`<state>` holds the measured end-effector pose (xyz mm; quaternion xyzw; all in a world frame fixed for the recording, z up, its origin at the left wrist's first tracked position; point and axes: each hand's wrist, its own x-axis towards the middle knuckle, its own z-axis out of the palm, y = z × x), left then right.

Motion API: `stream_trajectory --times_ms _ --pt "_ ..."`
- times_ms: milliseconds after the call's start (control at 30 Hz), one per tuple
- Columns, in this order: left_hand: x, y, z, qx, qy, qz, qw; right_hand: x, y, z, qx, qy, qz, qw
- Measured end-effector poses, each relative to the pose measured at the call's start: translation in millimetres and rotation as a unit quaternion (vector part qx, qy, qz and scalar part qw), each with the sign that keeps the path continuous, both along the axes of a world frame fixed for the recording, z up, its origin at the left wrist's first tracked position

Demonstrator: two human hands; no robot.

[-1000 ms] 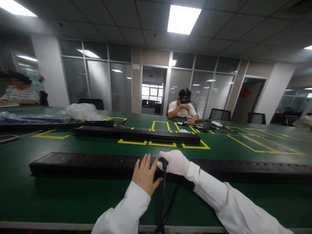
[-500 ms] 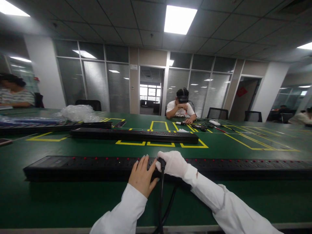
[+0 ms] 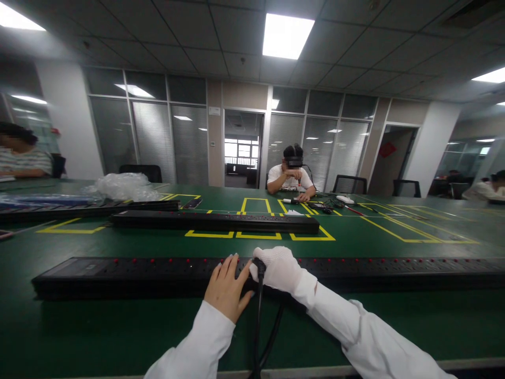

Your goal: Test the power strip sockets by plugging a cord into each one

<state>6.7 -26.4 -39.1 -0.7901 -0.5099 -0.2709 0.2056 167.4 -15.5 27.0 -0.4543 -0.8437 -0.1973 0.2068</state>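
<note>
A long black power strip [image 3: 130, 284] with a row of sockets and red lights lies across the green table in front of me. My left hand [image 3: 225, 288], bare, rests on its middle with the fingers stretched out over the sockets. Right beside it, my right hand [image 3: 278, 267] in a white glove is closed round a black power plug [image 3: 261, 266] at the strip's top. The plug's prongs are hidden, so I cannot tell how deep they sit. Its black cord [image 3: 257, 326] hangs down toward the table's near edge.
A second black power strip [image 3: 221, 221] lies farther back over yellow tape marks. Clear plastic wrap [image 3: 124, 187] and a phone [image 3: 193, 202] are at the back left. Across the table [image 3: 158, 337] sits a person [image 3: 292, 176] among cables and small tools.
Both hands keep their places on the strip, the right still round the plug. The view has shifted slightly, so the whole scene sits a little farther left.
</note>
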Motion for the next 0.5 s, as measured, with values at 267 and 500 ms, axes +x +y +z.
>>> stream_trajectory --times_ms 267,500 --pt "0.0 -1.4 -0.6 0.000 0.004 0.001 1.000 -1.5 -2.7 1.1 0.000 -0.006 -0.015 1.000" --pt "-1.5 -6.1 6.9 -0.007 0.004 -0.007 1.000 -2.1 -8.1 2.7 -0.006 -0.014 -0.008 1.000"
